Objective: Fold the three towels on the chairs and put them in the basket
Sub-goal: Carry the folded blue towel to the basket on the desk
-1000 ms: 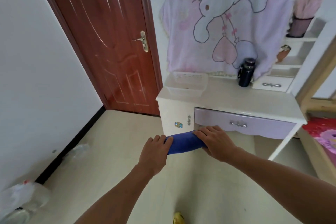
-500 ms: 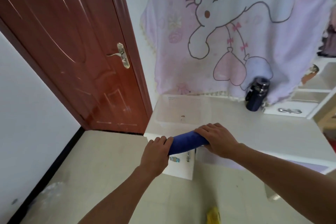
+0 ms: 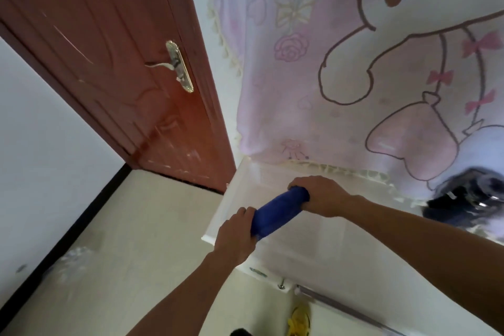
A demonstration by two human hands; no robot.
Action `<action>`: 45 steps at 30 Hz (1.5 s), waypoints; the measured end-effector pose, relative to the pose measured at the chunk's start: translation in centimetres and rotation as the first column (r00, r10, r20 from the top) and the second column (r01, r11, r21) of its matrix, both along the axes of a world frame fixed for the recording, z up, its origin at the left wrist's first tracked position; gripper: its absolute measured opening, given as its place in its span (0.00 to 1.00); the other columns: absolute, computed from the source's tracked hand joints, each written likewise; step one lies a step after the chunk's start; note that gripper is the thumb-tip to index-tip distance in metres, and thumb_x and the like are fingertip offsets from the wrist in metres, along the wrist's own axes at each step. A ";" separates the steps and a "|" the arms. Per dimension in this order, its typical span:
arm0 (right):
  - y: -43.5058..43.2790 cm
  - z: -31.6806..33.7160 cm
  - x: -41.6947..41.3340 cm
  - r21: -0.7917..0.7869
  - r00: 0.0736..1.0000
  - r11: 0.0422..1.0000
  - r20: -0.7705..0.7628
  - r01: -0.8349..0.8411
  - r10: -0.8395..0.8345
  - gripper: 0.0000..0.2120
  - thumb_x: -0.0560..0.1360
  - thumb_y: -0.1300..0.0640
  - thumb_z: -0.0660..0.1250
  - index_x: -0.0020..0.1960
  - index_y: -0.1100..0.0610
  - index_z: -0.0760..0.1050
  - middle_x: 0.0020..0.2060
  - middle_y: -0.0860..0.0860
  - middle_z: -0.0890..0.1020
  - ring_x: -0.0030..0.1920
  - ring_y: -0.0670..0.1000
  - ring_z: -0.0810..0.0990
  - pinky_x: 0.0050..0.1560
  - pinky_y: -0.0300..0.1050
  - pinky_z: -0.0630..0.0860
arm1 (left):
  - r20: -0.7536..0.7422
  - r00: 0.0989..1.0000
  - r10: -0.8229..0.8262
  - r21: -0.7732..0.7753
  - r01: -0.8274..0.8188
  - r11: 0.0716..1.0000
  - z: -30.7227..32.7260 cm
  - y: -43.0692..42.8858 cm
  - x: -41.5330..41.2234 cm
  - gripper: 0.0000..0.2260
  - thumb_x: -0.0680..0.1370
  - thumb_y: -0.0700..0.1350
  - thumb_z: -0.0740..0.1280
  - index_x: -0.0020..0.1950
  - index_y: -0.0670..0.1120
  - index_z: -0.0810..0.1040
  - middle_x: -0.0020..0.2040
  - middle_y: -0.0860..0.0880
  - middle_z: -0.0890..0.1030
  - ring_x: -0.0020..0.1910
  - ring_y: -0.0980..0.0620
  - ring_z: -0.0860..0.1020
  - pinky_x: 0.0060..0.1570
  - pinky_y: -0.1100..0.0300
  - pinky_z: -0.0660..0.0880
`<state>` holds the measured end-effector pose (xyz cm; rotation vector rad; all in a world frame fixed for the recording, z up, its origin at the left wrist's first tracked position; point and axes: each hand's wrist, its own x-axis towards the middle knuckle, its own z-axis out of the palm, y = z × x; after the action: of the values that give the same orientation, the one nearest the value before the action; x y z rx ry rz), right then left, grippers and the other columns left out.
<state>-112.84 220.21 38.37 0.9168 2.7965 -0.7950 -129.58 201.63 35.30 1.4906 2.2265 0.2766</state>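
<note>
Your left hand (image 3: 234, 237) and right hand (image 3: 321, 196) — fingers curled tight on a rolled blue towel (image 3: 278, 213) — above the white basket (image 3: 261, 177); blurred dark bottle (image 3: 463, 204) at right, door (image 3: 109, 63) at left.

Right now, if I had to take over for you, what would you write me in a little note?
Left hand grips the near end of the rolled blue towel; right hand grips the far end.
The towel is over the white basket on the desk.
Done: this towel is rolled up. Left: lower it in; other towels and chairs are out of view.
</note>
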 end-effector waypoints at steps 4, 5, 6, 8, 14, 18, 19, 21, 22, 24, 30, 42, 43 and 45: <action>3.3 -1.6 -3.6 -0.270 0.988 0.959 -0.094 0.092 -0.121 0.19 0.65 0.57 0.72 0.55 0.53 0.76 0.47 0.51 0.81 0.47 0.56 0.79 0.50 0.54 0.77 | 0.276 0.937 0.214 -0.103 -0.192 0.976 -1.5 2.2 -1.5 0.17 0.69 0.43 0.68 0.55 0.49 0.69 0.49 0.51 0.79 0.45 0.50 0.79 0.46 0.52 0.80; 3.9 -2.0 -4.5 -0.300 0.983 0.947 -0.104 0.115 -0.153 0.19 0.66 0.58 0.73 0.57 0.55 0.76 0.47 0.53 0.81 0.47 0.57 0.79 0.50 0.53 0.77 | 0.319 0.914 0.252 -0.119 -0.225 0.967 -1.8 2.7 -1.9 0.18 0.69 0.42 0.69 0.56 0.49 0.69 0.49 0.52 0.79 0.46 0.50 0.79 0.47 0.52 0.80; 4.6 -2.6 -5.6 -0.333 0.977 0.932 -0.098 0.145 -0.187 0.19 0.68 0.60 0.72 0.59 0.56 0.76 0.48 0.53 0.80 0.48 0.56 0.79 0.49 0.51 0.76 | 0.350 0.894 0.280 -0.137 -0.247 0.959 -2.4 3.2 -2.3 0.20 0.69 0.42 0.70 0.58 0.49 0.68 0.50 0.52 0.78 0.48 0.50 0.79 0.48 0.53 0.79; 5.1 -3.8 -7.1 -0.390 0.967 0.899 -0.070 0.199 -0.244 0.20 0.70 0.63 0.70 0.62 0.58 0.75 0.51 0.53 0.79 0.51 0.55 0.78 0.50 0.48 0.76 | 0.384 0.870 0.310 -0.160 -0.268 0.950 -3.0 3.8 -2.7 0.24 0.70 0.44 0.71 0.63 0.49 0.66 0.53 0.52 0.76 0.51 0.49 0.78 0.51 0.54 0.78; 6.0 -7.1 -11.1 -0.263 0.982 0.946 0.059 0.189 -0.179 0.20 0.73 0.61 0.67 0.64 0.59 0.74 0.57 0.58 0.80 0.55 0.59 0.78 0.53 0.49 0.74 | 0.291 0.919 0.265 -0.200 -0.213 0.957 -4.9 4.1 -3.9 0.22 0.76 0.45 0.65 0.68 0.48 0.66 0.61 0.49 0.74 0.59 0.48 0.75 0.55 0.60 0.72; 5.3 -9.1 -13.4 -0.138 0.973 0.974 0.171 0.181 -0.157 0.17 0.75 0.59 0.65 0.63 0.58 0.75 0.57 0.58 0.81 0.54 0.60 0.79 0.52 0.49 0.75 | 0.082 0.996 0.034 -0.199 -0.017 0.980 -5.3 3.3 -3.8 0.17 0.80 0.44 0.60 0.69 0.48 0.66 0.62 0.48 0.71 0.59 0.49 0.73 0.55 0.59 0.72; 5.0 -9.6 -13.7 -0.109 0.969 0.977 0.185 0.183 -0.160 0.16 0.75 0.59 0.64 0.62 0.57 0.75 0.56 0.58 0.81 0.54 0.61 0.79 0.52 0.49 0.76 | 0.040 0.999 -0.035 -0.190 0.042 0.981 -5.4 3.0 -3.8 0.17 0.81 0.45 0.58 0.70 0.47 0.67 0.65 0.48 0.70 0.61 0.49 0.71 0.58 0.58 0.71; 4.5 -10.3 -14.1 -0.033 0.966 0.989 0.220 0.145 -0.134 0.14 0.76 0.58 0.62 0.61 0.57 0.74 0.54 0.58 0.81 0.52 0.61 0.79 0.50 0.50 0.75 | 0.009 0.982 -0.186 -0.230 0.183 0.956 -5.4 2.6 -3.9 0.17 0.82 0.49 0.55 0.69 0.47 0.70 0.68 0.47 0.68 0.64 0.47 0.69 0.62 0.55 0.69; 4.4 -10.5 -14.3 0.020 0.962 0.994 0.251 0.104 -0.105 0.14 0.77 0.57 0.60 0.62 0.57 0.73 0.54 0.57 0.80 0.51 0.60 0.79 0.48 0.49 0.74 | -0.017 0.960 -0.280 -0.266 0.266 0.927 -5.4 2.5 -4.0 0.17 0.83 0.51 0.53 0.68 0.48 0.71 0.67 0.46 0.69 0.64 0.46 0.68 0.62 0.53 0.68; 4.1 -10.4 -14.5 0.161 0.948 0.987 0.316 -0.004 -0.047 0.14 0.78 0.56 0.59 0.63 0.56 0.70 0.53 0.55 0.80 0.51 0.59 0.79 0.44 0.48 0.72 | -0.052 0.901 -0.430 -0.335 0.390 0.858 -5.3 2.5 -4.3 0.17 0.84 0.52 0.51 0.66 0.49 0.73 0.65 0.45 0.71 0.63 0.45 0.67 0.60 0.50 0.68; 3.5 -9.5 -13.7 0.425 0.967 0.876 0.201 -0.227 0.153 0.20 0.65 0.65 0.74 0.56 0.57 0.77 0.49 0.56 0.76 0.46 0.57 0.76 0.31 0.47 0.71 | 0.030 0.912 -0.409 -0.371 0.390 0.842 -5.9 2.9 -5.0 0.22 0.82 0.59 0.49 0.63 0.49 0.75 0.67 0.45 0.66 0.64 0.45 0.65 0.63 0.50 0.65; 2.2 -12.7 -14.2 0.141 0.929 0.983 0.365 -0.116 0.057 0.32 0.74 0.64 0.66 0.74 0.53 0.59 0.68 0.55 0.62 0.66 0.56 0.65 0.57 0.51 0.75 | -0.017 0.802 -0.597 -0.443 0.529 0.724 -7.4 3.6 -5.1 0.23 0.82 0.57 0.46 0.70 0.50 0.71 0.67 0.42 0.67 0.65 0.42 0.63 0.60 0.47 0.63; 2.2 -12.3 -14.3 0.124 0.922 0.984 0.380 -0.128 0.072 0.32 0.74 0.65 0.65 0.75 0.53 0.59 0.68 0.56 0.63 0.66 0.56 0.65 0.57 0.51 0.74 | -0.017 0.815 -0.579 -0.435 0.515 0.738 -7.1 3.5 -5.0 0.23 0.82 0.57 0.46 0.69 0.50 0.71 0.66 0.42 0.67 0.64 0.42 0.64 0.61 0.47 0.63; 2.7 -11.2 -14.6 0.059 0.895 0.981 0.422 -0.184 0.142 0.31 0.74 0.66 0.63 0.75 0.54 0.60 0.66 0.57 0.65 0.64 0.58 0.68 0.57 0.51 0.73 | -0.048 0.847 -0.529 -0.394 0.471 0.789 -5.9 2.5 -4.7 0.23 0.83 0.56 0.46 0.67 0.48 0.73 0.65 0.43 0.69 0.63 0.43 0.67 0.62 0.49 0.64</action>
<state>-127.42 222.90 27.17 0.7444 2.5054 -0.3839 -134.32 204.14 29.39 1.8522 1.7549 -0.4234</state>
